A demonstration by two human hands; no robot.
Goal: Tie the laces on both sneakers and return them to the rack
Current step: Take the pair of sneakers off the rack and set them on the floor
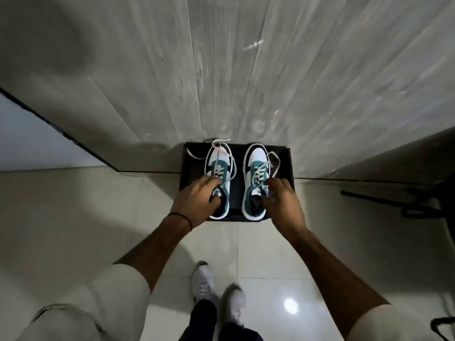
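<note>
Two white, teal and black sneakers stand side by side on a black box-like stand (235,193) against the wall. My left hand (197,200) grips the heel opening of the left sneaker (222,168), whose white laces trail loose over the toe and to the left. On the right sneaker (254,173), my right hand (283,203) holds the collar, fingers inside the opening; its laces also hang loose to the right.
A grey wood-grain wall (246,70) rises right behind the stand. Glossy pale floor tiles (98,217) lie below. My own feet in light shoes (216,291) stand near the bottom. A dark stand with legs (406,200) sits on the floor at the right.
</note>
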